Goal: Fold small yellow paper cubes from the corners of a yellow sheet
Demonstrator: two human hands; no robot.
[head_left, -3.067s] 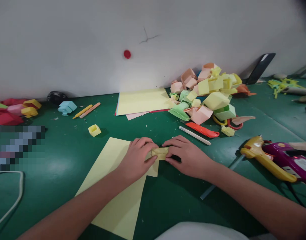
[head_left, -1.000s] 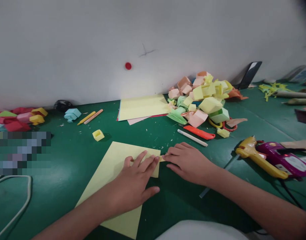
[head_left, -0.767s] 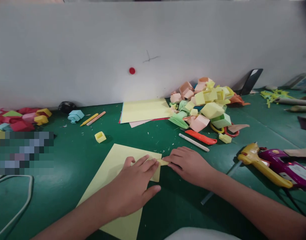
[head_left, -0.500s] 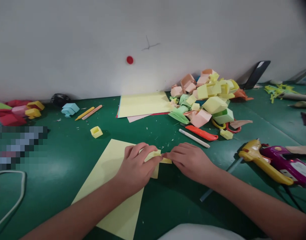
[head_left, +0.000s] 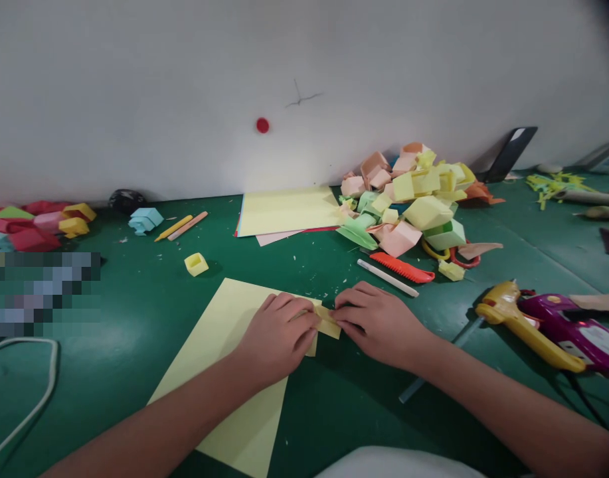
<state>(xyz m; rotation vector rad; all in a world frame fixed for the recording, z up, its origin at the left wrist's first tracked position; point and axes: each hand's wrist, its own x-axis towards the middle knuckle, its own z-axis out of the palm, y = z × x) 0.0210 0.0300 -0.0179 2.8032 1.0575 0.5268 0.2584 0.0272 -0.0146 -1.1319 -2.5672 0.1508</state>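
Note:
A small yellow piece of folded paper (head_left: 329, 323) is held between my two hands over the green table. My left hand (head_left: 279, 332) has its fingers curled on the left side of the piece and hides much of it. At the other end, my right hand (head_left: 376, 322) pinches the right edge with thumb and fingers. Beneath my left hand and forearm lies a large yellow sheet (head_left: 219, 332). A small folded yellow paper box (head_left: 196, 264) sits to the left, beyond the sheet.
A heap of folded paper pieces (head_left: 414, 199) stands back right, with an orange cutter (head_left: 401, 267) and a white pen (head_left: 388, 277) before it. Yellow (head_left: 528, 325) and purple (head_left: 573, 332) glue guns lie right. Stacked sheets (head_left: 289, 209) rest by the wall.
The right part of the small paper piece has tilted downward and shows more of its face. My fingers have shifted slightly along it. The whole view has moved a little.

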